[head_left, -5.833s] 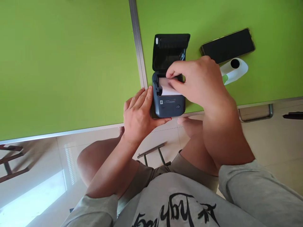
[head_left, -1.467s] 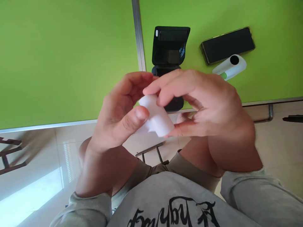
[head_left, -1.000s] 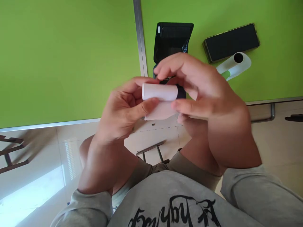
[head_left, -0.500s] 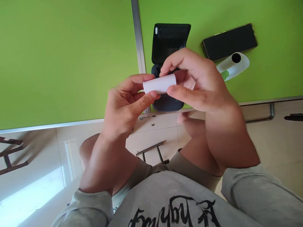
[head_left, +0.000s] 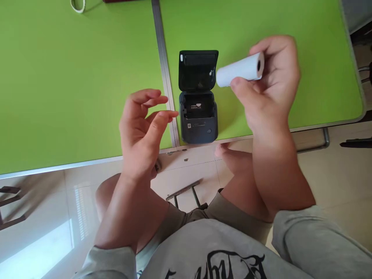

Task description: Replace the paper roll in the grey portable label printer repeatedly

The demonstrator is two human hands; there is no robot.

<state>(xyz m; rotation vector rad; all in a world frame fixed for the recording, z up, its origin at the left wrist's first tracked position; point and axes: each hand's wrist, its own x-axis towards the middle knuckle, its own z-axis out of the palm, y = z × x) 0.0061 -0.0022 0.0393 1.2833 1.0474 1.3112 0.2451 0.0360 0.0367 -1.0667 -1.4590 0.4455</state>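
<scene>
A small dark label printer (head_left: 198, 120) stands at the near edge of the green table (head_left: 81, 85), its lid (head_left: 198, 69) flipped up and its paper bay bare. My right hand (head_left: 269, 87) is raised to the right of the printer and grips a white paper roll (head_left: 240, 69) between thumb and fingers, the roll lying sideways. My left hand (head_left: 143, 130) hovers just left of the printer with its fingers loosely apart and nothing in them.
A metal seam (head_left: 162, 69) runs up the table left of the printer. A pale cord loop (head_left: 78, 4) lies at the far edge. My knees and a tiled floor (head_left: 334, 182) show below the table's near edge.
My left hand let go of the paper roll and dropped to the left. My right hand carried the roll up and to the right, uncovering the printer's bare bay. The phone and white tube are hidden.
</scene>
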